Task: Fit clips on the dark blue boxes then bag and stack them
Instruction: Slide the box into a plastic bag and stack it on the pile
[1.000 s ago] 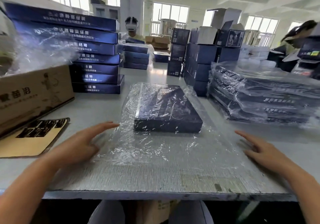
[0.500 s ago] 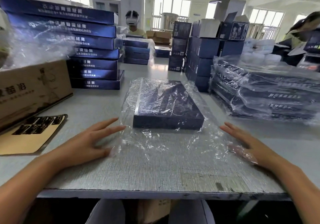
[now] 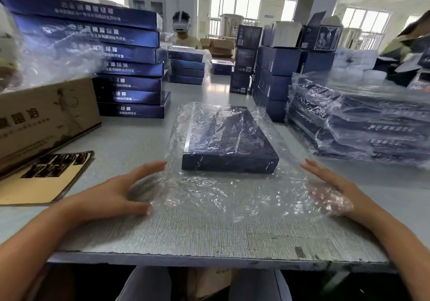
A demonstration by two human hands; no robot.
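We see a flat dark blue box (image 3: 229, 142) lying in the middle of the grey worktop (image 3: 209, 238), already inside a clear plastic bag (image 3: 223, 191) whose loose, crinkled mouth spreads toward the near edge. Our left hand (image 3: 121, 191) lies at the bag's near left corner with its fingers straight and spread, fingertips reaching the film just beside the box's front left corner, the thumb flat along the bag's edge. Our right hand (image 3: 332, 191) lies open at the near right side, fingers straight and pointing toward the box; part of the film drapes over the back of this hand. Neither hand grips anything.

To the left stands a tall stack of unbagged dark blue boxes (image 3: 121, 68) with white lettering on their sides. In front of it sits a brown cardboard carton (image 3: 46, 119) with loose plastic film on top, and a tan printed card (image 3: 44, 177) lies flat near the worktop's left edge. On the right rests a stack of bagged boxes (image 3: 363, 124), well apart from the one in front of us. Further back stand upright dark cartons (image 3: 277, 68), and a person wearing a white headset (image 3: 182, 25) sits beyond them.
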